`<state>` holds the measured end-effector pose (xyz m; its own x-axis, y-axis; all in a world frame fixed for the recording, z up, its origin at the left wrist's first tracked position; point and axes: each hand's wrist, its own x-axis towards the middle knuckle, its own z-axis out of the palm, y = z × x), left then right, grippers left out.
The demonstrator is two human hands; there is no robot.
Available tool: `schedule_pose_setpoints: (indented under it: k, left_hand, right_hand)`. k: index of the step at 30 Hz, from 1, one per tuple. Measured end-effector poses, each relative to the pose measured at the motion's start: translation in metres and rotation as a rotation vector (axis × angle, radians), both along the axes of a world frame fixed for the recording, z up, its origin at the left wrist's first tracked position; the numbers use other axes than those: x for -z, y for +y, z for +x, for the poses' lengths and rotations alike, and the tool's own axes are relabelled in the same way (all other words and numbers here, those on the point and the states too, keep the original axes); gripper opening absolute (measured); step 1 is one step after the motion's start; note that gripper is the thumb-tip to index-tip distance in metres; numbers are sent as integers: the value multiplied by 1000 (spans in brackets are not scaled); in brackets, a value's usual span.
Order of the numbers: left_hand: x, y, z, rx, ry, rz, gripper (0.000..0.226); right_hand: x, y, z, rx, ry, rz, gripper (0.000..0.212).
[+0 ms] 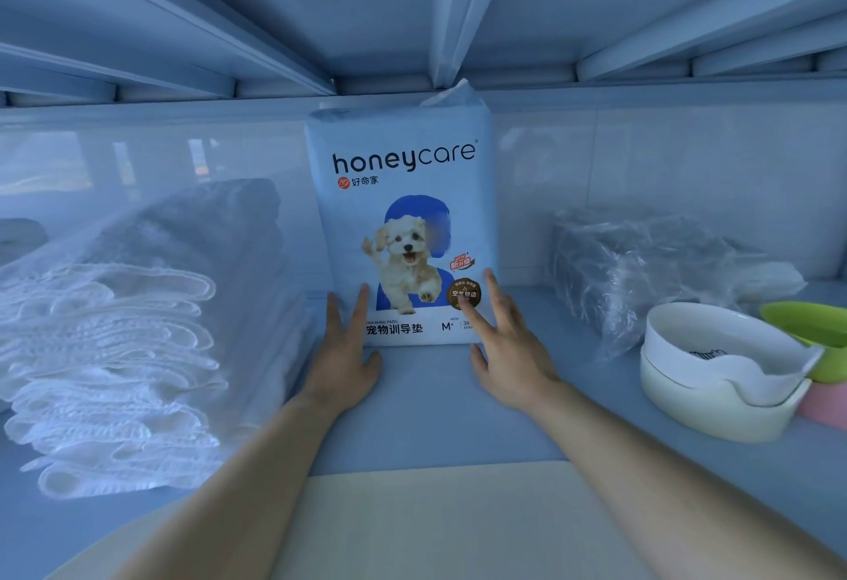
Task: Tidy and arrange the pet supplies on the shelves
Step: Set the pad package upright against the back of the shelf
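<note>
A pack of pet pads (403, 222) stands upright at the back edge of the shelf (426, 405), midway along. The left hand (344, 357) and right hand (506, 350) press its lower front corners, fingers spread open. Bowls (719, 378) sit near the right edge.

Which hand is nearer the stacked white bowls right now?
Right. The right hand rests its fingers on the pad pack, with the white bowls off to its right; the left hand sits at the pack's far side.
</note>
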<state>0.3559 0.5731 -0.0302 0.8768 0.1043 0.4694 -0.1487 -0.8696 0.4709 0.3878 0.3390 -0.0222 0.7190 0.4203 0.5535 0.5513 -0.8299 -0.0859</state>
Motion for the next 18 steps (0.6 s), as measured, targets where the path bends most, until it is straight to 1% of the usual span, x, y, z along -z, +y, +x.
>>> schedule_pose_setpoints:
  k: [5,10,14,18]
  left_hand:
    - [3,1,1,58,5,-31,90]
    - [4,2,1,92,-10,-72,84]
    - [3,-4,-2,99,8,-6,81]
    - [3,-7,-5,76,6,68,80]
  right_hand:
    - [2,0,3,-20,-12,3,69]
    - [3,-1,4,10,34,53,69]
    - [1,-1,1,21,81,38,70]
    - [0,-1,-2,36,86,35,70]
